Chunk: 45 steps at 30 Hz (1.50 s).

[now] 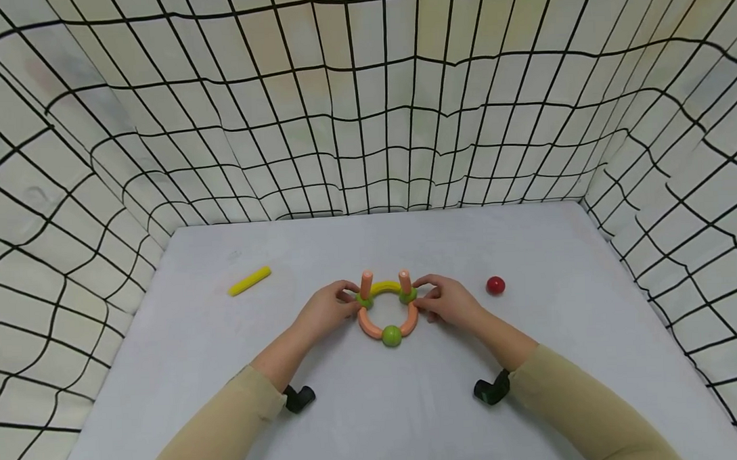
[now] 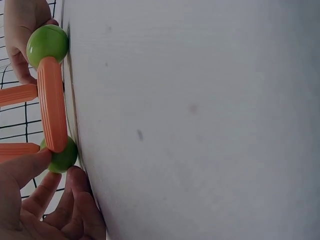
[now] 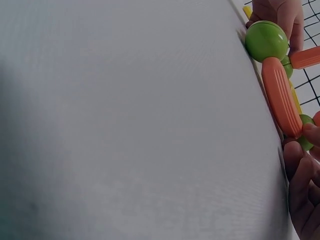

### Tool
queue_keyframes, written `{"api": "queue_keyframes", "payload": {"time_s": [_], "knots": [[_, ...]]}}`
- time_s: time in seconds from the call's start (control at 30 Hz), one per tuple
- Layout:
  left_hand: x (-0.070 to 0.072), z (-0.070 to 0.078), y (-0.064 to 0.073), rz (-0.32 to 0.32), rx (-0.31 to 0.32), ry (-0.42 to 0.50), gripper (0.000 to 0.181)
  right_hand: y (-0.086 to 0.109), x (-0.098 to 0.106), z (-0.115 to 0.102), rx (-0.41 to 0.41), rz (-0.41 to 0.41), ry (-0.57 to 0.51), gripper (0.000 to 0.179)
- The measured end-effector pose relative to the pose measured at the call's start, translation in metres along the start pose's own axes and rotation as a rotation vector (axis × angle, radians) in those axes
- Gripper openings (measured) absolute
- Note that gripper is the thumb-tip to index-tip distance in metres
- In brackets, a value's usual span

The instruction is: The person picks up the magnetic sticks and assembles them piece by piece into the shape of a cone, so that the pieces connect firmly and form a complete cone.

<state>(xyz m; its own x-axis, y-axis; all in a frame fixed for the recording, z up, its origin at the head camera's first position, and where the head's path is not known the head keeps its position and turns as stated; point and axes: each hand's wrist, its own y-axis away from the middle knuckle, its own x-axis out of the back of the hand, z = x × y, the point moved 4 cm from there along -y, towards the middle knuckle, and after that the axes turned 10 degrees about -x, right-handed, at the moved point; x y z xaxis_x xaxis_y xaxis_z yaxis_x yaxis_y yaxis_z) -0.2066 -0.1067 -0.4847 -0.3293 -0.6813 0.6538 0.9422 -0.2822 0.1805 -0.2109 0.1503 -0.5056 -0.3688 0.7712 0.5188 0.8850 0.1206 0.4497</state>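
Note:
A ring of toy building pieces lies on the white table, made of two curved orange tubes (image 1: 368, 325), a curved yellow tube (image 1: 385, 287) at the back and green balls at the joints. Two straight orange rods (image 1: 367, 284) stand up from the left and right balls. My left hand (image 1: 330, 308) pinches the left green ball (image 2: 64, 156) between thumb and fingers. On the other side, my right hand (image 1: 453, 301) holds the right green ball (image 3: 306, 133) the same way. Nearest me is the front green ball (image 1: 392, 335), touched by neither hand.
A straight yellow tube (image 1: 250, 281) lies to the left on the table (image 1: 393, 418). To the right sits a red ball (image 1: 495, 285). Black netting (image 1: 389, 114) over white walls encloses the back and sides. Dark wrist-camera mounts (image 1: 300, 399) show below both forearms.

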Motion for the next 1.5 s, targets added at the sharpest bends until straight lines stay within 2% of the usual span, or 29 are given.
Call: {"api": "queue_keyframes", "payload": {"time_s": [0.3,0.47,0.7,1.0,1.23,1.4,1.5], "knots": [[0.002,-0.004,0.001,-0.005,0.002,0.010,0.035,-0.002,-0.002,0.000,0.007,-0.010,-0.017,0.038],[0.012,-0.009,0.002,0.004,0.006,0.030,0.032,-0.004,-0.001,0.001,0.008,-0.029,-0.034,0.038],[0.038,-0.021,0.006,0.044,0.033,0.034,0.033,-0.007,0.001,0.004,-0.003,-0.048,-0.058,0.039],[0.088,-0.046,0.017,0.126,0.036,0.022,0.039,-0.008,0.001,0.005,-0.004,-0.061,-0.061,0.039],[0.123,-0.062,0.030,0.222,0.019,-0.045,0.041,-0.005,0.001,0.003,-0.004,-0.079,-0.068,0.039],[0.136,-0.071,0.037,0.244,0.027,-0.106,0.040,-0.004,0.001,0.003,-0.005,-0.080,-0.059,0.040],[0.141,-0.075,0.036,0.241,0.025,-0.181,0.039,-0.005,0.002,0.004,-0.001,-0.078,-0.057,0.040]]}}
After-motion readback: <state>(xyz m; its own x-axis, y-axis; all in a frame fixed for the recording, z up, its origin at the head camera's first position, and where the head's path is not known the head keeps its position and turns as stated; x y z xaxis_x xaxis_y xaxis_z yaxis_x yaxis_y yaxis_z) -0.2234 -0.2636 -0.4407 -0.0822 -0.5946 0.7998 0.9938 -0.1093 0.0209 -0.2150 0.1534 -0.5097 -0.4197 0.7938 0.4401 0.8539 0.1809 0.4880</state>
